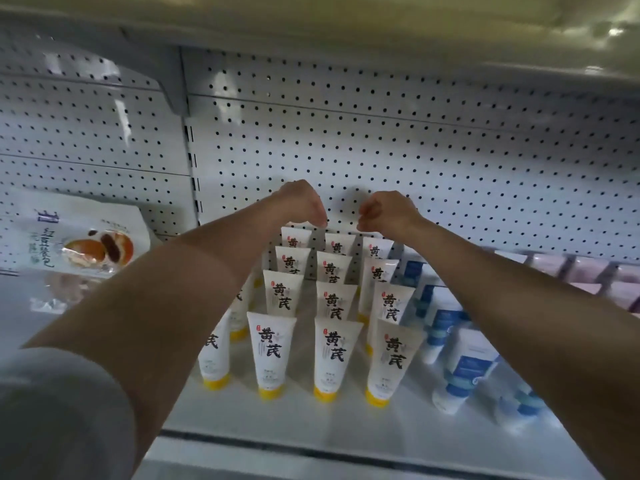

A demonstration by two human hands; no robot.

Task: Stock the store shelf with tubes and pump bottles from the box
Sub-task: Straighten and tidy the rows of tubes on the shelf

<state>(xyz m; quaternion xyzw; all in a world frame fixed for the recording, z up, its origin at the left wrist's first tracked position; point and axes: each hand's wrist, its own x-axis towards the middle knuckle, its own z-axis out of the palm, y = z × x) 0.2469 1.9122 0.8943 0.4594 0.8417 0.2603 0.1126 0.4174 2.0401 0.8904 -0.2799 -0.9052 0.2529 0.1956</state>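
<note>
Both arms are stretched into the shelf (311,420), toward the pegboard back panel (415,150). The left hand (303,202) and right hand (384,211) are seen from behind at the back row of tubes (334,355), fingers bent down and hidden; whether anything is held cannot be told. The white tubes with yellow caps and black characters are stood cap-down in rows on the shelf, from front edge to back. Just right of them, white and blue bottles (464,368) are lined up, blurred. Further right, pinkish packs (588,268) are set along the back. A bread package (86,244) is leaned on the shelf section to the left. A grey sleeve (59,410) is seen on the left arm.
</note>
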